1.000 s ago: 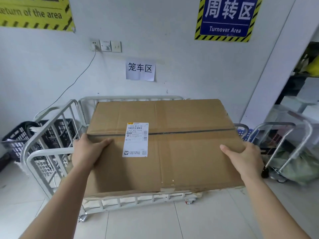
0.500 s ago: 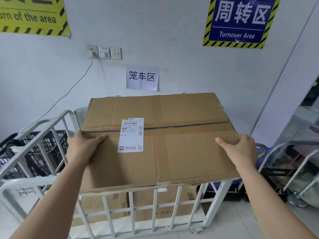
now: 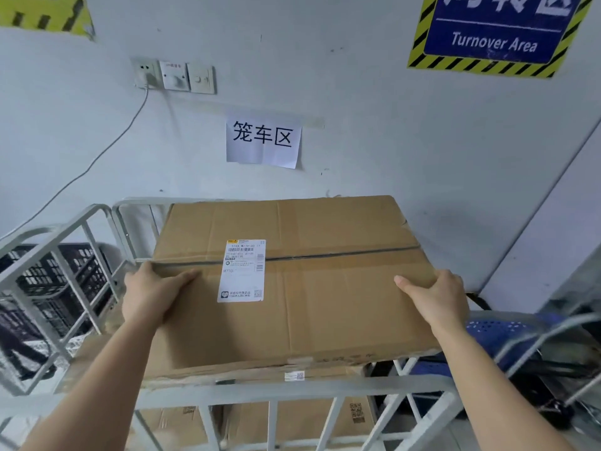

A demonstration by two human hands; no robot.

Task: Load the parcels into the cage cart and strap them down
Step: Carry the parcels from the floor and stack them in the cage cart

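**Q:** What are the fingers doing?
**A:** One thumb of each hand lies flat on the box top. The other fingers curl down its sides, out of sight. The left hand (image 3: 156, 288) grips the left edge and the right hand (image 3: 435, 297) grips the right.

**Q:** Where is the box?
**A:** One box (image 3: 325, 288) is held level over the cart (image 3: 292, 392), just above its front rail. One white label (image 3: 242, 271) crosses its top seam.

**Q:** What is inside the cart?
**A:** At least two lower boxes (image 3: 325, 418) show through the bars. I cannot tell whether the held box touches them.

**Q:** And around it?
**A:** One black crate (image 3: 55, 278) is on the left and one blue crate (image 3: 497, 330) on the right. The wall holds three signs, including one paper sign (image 3: 263, 141), and three switch plates (image 3: 175, 74).
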